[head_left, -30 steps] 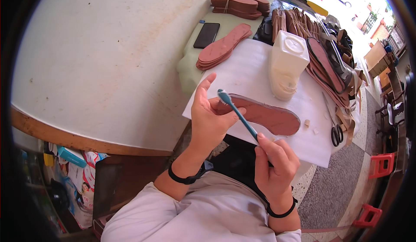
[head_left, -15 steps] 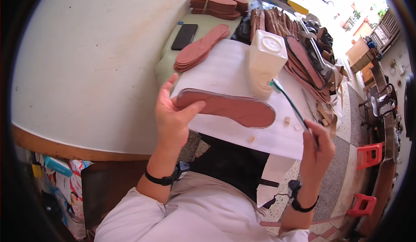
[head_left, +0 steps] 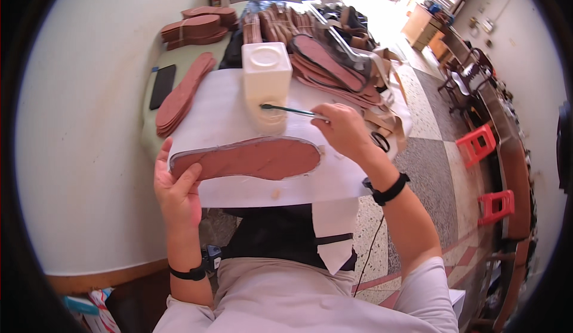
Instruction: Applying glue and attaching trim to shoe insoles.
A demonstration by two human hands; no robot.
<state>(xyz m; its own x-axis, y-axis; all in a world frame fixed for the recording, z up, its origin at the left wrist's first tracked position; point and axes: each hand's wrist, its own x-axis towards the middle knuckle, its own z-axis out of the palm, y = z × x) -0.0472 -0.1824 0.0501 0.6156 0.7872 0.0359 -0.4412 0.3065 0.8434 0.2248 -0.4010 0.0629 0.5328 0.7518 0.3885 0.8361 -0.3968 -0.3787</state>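
My left hand [head_left: 178, 191] pinches the heel end of a reddish-brown insole [head_left: 256, 159] with a grey edge, thumb on top. The insole lies sideways over the white table sheet, its wide end to the right. In my right hand [head_left: 346, 131] is a dark green toothbrush [head_left: 293, 111], held by its handle and pointing left. Its head is at the lower part of a tall whitish plastic container [head_left: 267, 76], beyond the insole. The bristles are hidden, and I cannot tell how deep they reach into the container.
Stacked insoles [head_left: 186, 97] lie at the left beside a dark phone [head_left: 162, 87]. Bundled insoles [head_left: 194, 30] sit farther back. More insole pieces [head_left: 334, 64] are piled at the right, near black-handled scissors [head_left: 380, 142]. Red stools [head_left: 477, 147] stand on the floor to the right.
My right hand has swung the toothbrush from upright beside the container to level, its head now at the container. The view has turned, shifting the table left. My left hand still holds the insole.
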